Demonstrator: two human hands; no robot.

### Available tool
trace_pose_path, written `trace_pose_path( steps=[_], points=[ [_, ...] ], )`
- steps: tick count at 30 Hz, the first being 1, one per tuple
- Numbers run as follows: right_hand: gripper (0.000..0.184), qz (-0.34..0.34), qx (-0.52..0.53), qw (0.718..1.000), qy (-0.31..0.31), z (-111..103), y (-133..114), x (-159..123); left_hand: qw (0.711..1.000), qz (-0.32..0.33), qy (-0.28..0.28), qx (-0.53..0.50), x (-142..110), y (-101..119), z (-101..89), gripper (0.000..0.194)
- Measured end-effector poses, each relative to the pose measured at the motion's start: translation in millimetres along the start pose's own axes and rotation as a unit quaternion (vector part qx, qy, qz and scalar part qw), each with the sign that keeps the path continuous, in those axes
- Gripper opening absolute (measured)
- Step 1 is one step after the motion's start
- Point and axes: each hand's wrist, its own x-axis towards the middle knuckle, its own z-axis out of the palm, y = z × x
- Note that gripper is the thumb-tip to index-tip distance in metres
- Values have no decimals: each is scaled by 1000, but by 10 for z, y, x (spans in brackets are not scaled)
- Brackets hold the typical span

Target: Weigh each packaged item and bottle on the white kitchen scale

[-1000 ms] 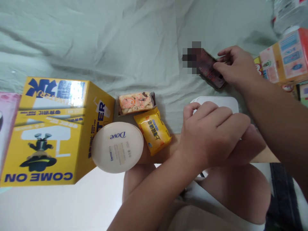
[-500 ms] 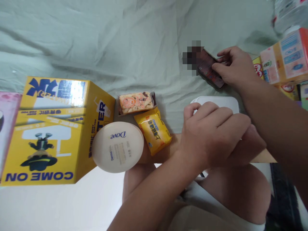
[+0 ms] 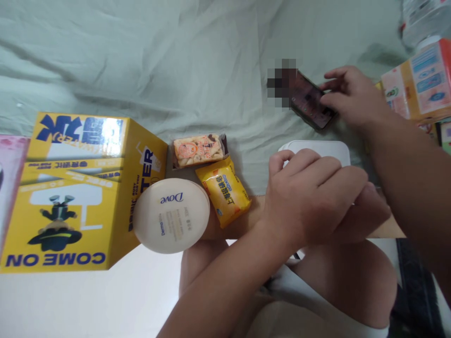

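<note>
A dark smartphone (image 3: 312, 101) lies face up on the pale green cloth, its upper left end covered by a blurred patch. My right hand (image 3: 354, 96) is at the phone's right edge, thumb tip over the screen's edge and the other visible fingers apart. Curled into a fist, my left hand (image 3: 310, 195) rests in front of a white rounded object (image 3: 324, 148), which it partly hides. What the fist may hold is out of sight. Left of it lie a yellow soap packet (image 3: 225, 192) and a wrapped snack (image 3: 199, 150).
A round Dove tub (image 3: 172, 216) stands beside a large yellow box (image 3: 70, 192) on the left. At the right are an orange carton (image 3: 416, 84) and a clear plastic item (image 3: 426, 21). My forearms cross the front, above my legs.
My right hand has shifted slightly right, and more of the phone's right end shows. The picture on the phone's screen looks different. My left hand stays put.
</note>
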Motion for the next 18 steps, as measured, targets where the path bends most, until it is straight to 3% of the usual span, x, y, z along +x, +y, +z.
trace_pose_path(
  steps=[2, 4, 10, 15, 18],
  points=[
    [90, -26, -33, 998, -53, -23, -155, -32, 1000, 1, 2, 6, -4, 3, 8, 41],
    [106, -56, -71, 992, -83, -33, -276, -42, 1000, 5, -6, 21, -14, 4, 19, 40],
    [105, -75, -140, 984, -81, -10, -345, 27, 996, 14, -73, 47, -51, 0, 45, 37],
    [109, -80, -143, 982, -98, -33, -417, 29, 999, -9, 19, -24, -2, -2, 43, 33],
    [106, -36, -156, 984, -72, -43, -484, 62, 997, -17, 50, -52, 16, -5, 47, 31]
  ],
)
